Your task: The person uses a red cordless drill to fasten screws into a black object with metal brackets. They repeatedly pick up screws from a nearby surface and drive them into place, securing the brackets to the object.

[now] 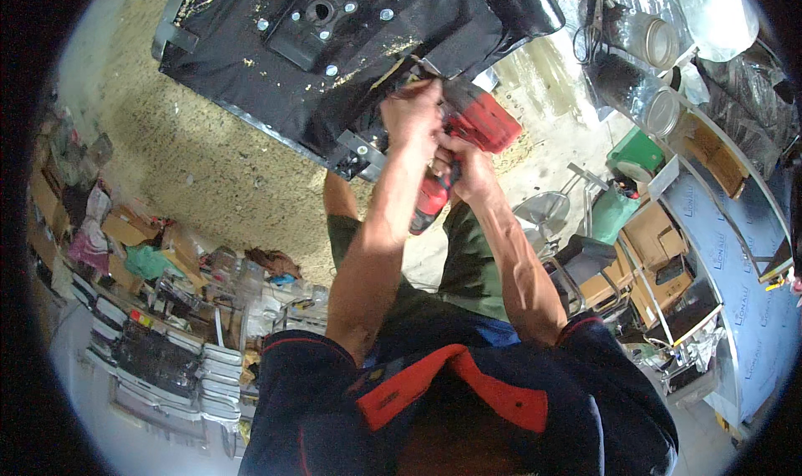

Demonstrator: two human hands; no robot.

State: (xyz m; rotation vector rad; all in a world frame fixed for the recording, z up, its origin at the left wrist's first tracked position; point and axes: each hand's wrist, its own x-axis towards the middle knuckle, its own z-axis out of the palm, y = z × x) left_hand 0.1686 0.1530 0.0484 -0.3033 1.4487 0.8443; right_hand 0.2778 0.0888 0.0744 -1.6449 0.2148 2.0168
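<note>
My right hand (469, 167) is wrapped round the handle of a red and black cordless drill (491, 125), its red battery end (430, 196) hanging toward me. Close by the drill's front, my left hand (413, 112) is closed, slightly blurred; whatever its fingers pinch is hidden. Both hands work at the near edge of a large black-covered panel, like a seat underside (242, 66). It carries a square plate with a round hole (321, 10) and several shiny bolt heads. A metal bracket (361, 152) juts from its near edge, next to my left wrist. The drill's tip cannot be seen.
A speckled tan surface (217, 158) lies under the panel. Scissors (591, 25) and clear jars (656, 41) stand at far right. Cardboard boxes (652, 234), a green container (635, 152) and a blue-filmed panel (743, 284) are on the right; cluttered shelving (159, 351) fills the lower left.
</note>
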